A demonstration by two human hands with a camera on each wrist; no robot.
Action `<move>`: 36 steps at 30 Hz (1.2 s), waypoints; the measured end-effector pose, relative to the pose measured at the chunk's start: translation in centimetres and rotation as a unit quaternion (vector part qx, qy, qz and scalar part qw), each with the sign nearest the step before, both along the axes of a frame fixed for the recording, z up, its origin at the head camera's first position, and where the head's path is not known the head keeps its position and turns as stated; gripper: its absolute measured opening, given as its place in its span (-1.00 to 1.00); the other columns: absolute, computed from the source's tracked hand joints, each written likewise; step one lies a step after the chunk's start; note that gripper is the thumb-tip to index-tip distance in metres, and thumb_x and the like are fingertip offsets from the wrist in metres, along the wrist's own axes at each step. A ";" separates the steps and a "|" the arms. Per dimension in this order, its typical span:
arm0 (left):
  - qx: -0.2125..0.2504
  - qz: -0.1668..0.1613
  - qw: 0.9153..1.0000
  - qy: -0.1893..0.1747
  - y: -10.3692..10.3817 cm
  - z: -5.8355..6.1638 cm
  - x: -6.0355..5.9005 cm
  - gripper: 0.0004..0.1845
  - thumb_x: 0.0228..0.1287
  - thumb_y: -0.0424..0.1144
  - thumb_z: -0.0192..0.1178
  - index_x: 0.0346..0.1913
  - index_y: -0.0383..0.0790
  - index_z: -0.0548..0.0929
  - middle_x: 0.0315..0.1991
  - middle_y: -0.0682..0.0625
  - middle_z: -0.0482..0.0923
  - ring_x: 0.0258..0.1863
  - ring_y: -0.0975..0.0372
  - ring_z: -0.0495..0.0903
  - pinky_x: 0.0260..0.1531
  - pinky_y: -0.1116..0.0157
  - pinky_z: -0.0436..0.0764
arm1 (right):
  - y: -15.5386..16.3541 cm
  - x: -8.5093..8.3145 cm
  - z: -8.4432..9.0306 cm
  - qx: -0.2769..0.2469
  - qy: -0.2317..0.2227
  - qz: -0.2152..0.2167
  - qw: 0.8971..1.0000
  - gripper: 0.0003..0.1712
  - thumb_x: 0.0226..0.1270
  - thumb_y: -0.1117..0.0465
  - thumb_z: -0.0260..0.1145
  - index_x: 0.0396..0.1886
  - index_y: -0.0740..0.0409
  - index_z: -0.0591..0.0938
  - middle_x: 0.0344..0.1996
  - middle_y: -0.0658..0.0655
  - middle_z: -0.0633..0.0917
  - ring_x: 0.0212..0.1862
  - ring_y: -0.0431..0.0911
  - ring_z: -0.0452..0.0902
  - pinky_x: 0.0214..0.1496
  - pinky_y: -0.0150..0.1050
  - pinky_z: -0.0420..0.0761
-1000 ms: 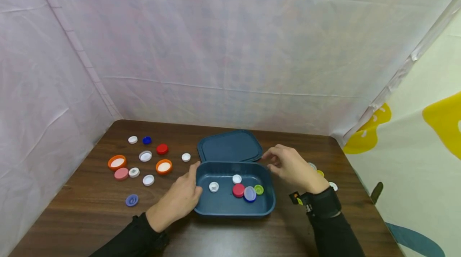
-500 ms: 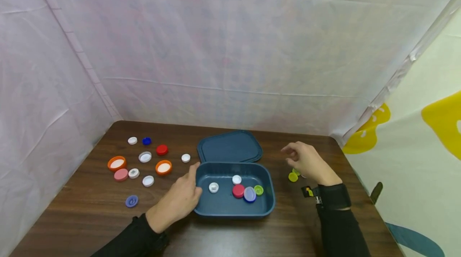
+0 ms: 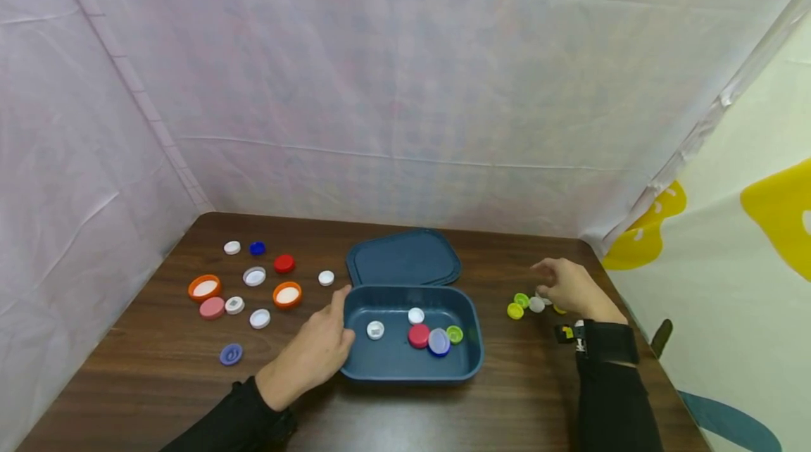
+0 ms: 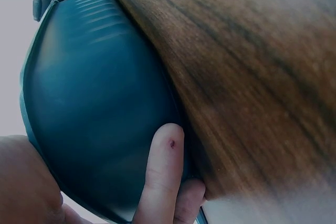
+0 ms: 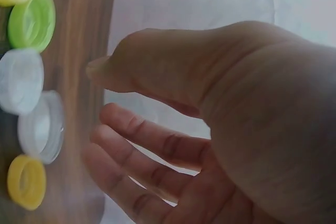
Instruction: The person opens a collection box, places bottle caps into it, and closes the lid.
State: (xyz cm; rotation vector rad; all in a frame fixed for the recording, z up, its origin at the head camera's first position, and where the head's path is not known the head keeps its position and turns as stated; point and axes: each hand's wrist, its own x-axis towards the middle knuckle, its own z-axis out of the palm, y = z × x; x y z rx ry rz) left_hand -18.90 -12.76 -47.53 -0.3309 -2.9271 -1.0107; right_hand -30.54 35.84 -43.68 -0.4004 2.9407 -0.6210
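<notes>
My left hand (image 3: 319,343) grips the left end of a dark blue plastic container (image 3: 405,372), thumb at the rim. In the left wrist view its fingers (image 4: 163,177) lie against the container's outer wall (image 4: 100,87). Inside are several bottle caps, among them a pink-red cap (image 3: 419,336), a blue-rimmed cap (image 3: 439,343) and a green cap (image 3: 455,334). My right hand (image 3: 570,290) hovers over a cluster of caps at the right, thumb and fingers apart with nothing between them. Beside it are a light green cap (image 5: 32,22), a clear white cap (image 5: 21,80) and a yellow cap (image 5: 26,182).
A dark blue lid (image 3: 404,258) lies flat behind the container. Several caps are spread over the left of the wooden table (image 3: 405,424), including an orange-rimmed cap (image 3: 288,295), a red cap (image 3: 284,263) and a purple-blue cap (image 3: 231,354). White cloth (image 3: 393,86) hangs behind.
My right hand has moved right, from beside the container's back right corner to above the right-hand caps, uncovering green and yellow caps. The left hand and container have stayed in place.
</notes>
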 end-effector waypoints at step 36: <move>0.002 0.003 1.000 0.000 0.0 -0.2 0.0 -0.23 0.52 -0.43 0.22 0.73 -0.47 0.30 0.45 -0.53 0.68 0.07 -0.05 0.84 0.13 -0.12 0.88 | 0.7 -1.4 -2.5 -0.015 -0.001 0.006 1.000 -0.65 0.51 0.41 0.49 0.23 0.37 0.81 0.01 0.33 0.87 0.07 0.20 0.78 0.12 0.17 0.80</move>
